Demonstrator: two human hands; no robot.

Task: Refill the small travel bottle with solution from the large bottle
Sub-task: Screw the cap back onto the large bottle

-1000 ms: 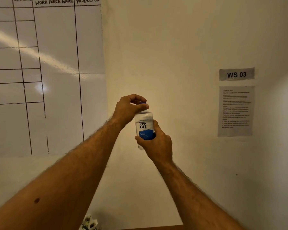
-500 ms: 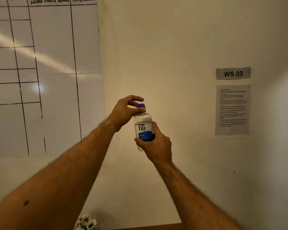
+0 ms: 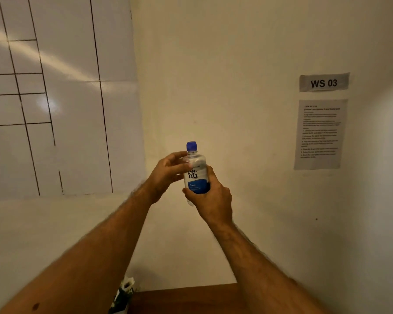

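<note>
A clear solution bottle [image 3: 196, 175] with a white and blue "renu fresh" label stands upright in mid-air in front of the wall. Its blue cap [image 3: 191, 146] sits on the neck, uncovered. My right hand [image 3: 211, 200] is wrapped around the bottle's lower half from the right. My left hand [image 3: 168, 173] is at the bottle's left, below the cap. Its fingers are loosely curled and apart, with the tips at the bottle's shoulder. No second bottle is in view.
A whiteboard [image 3: 55, 98] with a drawn grid covers the wall on the left. A "WS 03" sign [image 3: 324, 82] and a printed sheet [image 3: 320, 134] hang on the right. White flowers [image 3: 125, 288] and a brown table edge [image 3: 186, 298] show at the bottom.
My left hand has come off the cap and dropped to the bottle's shoulder, so the blue cap now shows. The view has tilted down a little.
</note>
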